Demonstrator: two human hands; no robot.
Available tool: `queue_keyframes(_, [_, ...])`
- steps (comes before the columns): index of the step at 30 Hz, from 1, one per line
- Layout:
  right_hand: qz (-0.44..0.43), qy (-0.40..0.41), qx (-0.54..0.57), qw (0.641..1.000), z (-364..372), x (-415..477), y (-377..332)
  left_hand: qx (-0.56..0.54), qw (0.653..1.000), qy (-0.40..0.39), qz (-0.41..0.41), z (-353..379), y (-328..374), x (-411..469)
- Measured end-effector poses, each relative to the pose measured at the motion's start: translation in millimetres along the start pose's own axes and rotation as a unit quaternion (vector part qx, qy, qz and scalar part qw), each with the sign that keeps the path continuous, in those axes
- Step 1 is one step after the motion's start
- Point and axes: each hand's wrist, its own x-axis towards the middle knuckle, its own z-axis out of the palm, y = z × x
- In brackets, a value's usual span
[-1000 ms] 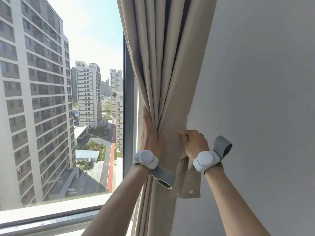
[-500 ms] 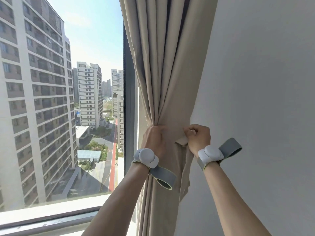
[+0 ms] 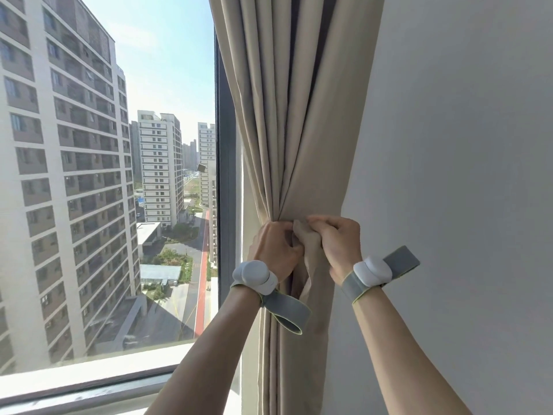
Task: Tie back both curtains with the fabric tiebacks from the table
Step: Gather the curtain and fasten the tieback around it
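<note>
Outdoors, tall pale apartment blocks (image 3: 59, 175) and a road far below are seen through the glass on the left. A white window sill (image 3: 89, 381) is seen along the bottom left. The pane is bounded on its right by a dark vertical window frame (image 3: 225, 175).

Just beside the frame, a beige curtain (image 3: 299, 115) is hung in long folds and is gathered to a narrow waist at mid height, against the corner.

At that waist the left hand (image 3: 273, 250) is raised with its back to the camera. Its grip is curled tight round the gathered curtain from the window side, with the thumb pressed into the fabric in front. A white pod (image 3: 254, 275) on a grey strap (image 3: 284, 313) is worn on that wrist, and the strap end is looped loose below it.

The tieback (image 3: 305, 238), a beige strip the same colour as the curtain, is bunched between the two hands on the front of the folds. Its full run cannot be told from the curtain cloth.

The right hand (image 3: 338, 244) is set just beside the left one, almost touching. Its grip is curled shut, with the tieback pinched in the fingertips. A second white pod (image 3: 372, 271) is strapped to that wrist, with a grey strap tail (image 3: 401, 259) sticking out toward the right.

A plain off-white wall (image 3: 463, 175) fills the right side.
</note>
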Motion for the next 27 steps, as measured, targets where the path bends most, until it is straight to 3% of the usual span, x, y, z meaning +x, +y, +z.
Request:
queue_keyframes(6, [-0.068, 0.022, -0.068, 0.995, -2, -1, 1, -0.071, 0.997, 0.002, 0.002, -2, 0, 1])
queue_keyframes(12, [-0.095, -0.022, -0.068, 0.993, 2, -4, 3, -0.088, 0.996, 0.035, -0.003, 1, 2, 5])
queue_keyframes(16, [0.010, 0.006, 0.020, 1.000, 2, 5, 10, -0.076, 0.996, 0.034, 0.012, 2, -4, 7])
queue_keyframes(20, [0.136, -0.001, 0.135, 0.981, 0, 11, 12, -0.079, 0.996, 0.034, 0.016, 1, -7, 7])
queue_keyframes(27, [0.129, 0.019, 0.057, 0.990, 6, 14, 17, -0.081, 0.996, 0.043, 0.010, -3, -7, 4])
